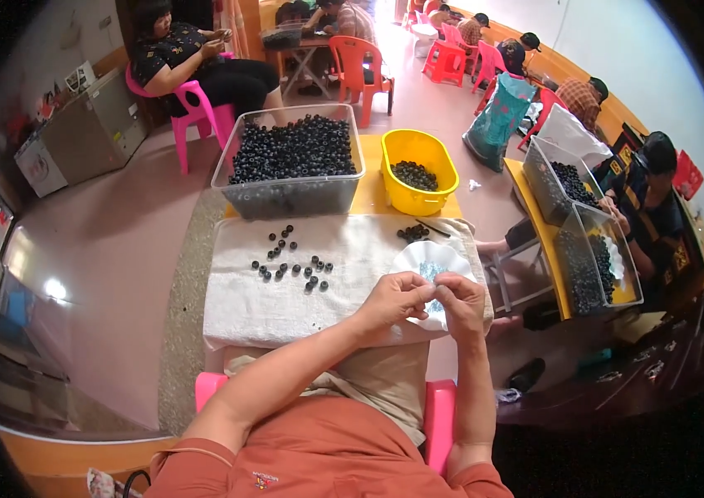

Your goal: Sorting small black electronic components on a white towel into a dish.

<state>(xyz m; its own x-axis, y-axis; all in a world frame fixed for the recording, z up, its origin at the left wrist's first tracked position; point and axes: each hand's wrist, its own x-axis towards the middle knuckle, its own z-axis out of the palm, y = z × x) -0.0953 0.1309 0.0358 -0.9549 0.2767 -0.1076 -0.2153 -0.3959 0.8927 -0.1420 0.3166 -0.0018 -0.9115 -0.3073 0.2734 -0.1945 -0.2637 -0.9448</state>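
Note:
My left hand (395, 304) and my right hand (462, 304) meet with pinched fingertips over a white scalloped dish (408, 259). What they pinch, if anything, is too small to make out. Tiny pale-blue pieces (431, 270) lie in the dish, partly covered by my fingers. The dish rests on a whitish cloth (236, 307) spread over the table. Left of my hands, several loose black bead-like rings (296, 269) are scattered on the cloth. A small cluster of similar black pieces (413, 233) sits just behind the dish, beside a thin dark stick (433, 227).
At the table's back stand a clear bin (286, 197) heaped with black pieces and a yellow tub (420, 199) holding fewer. To the right, another person (659, 207) works at a yellow table (545, 264) with two clear bins. A seated person (182, 58) is back left; a teal sack (497, 124) stands on the floor.

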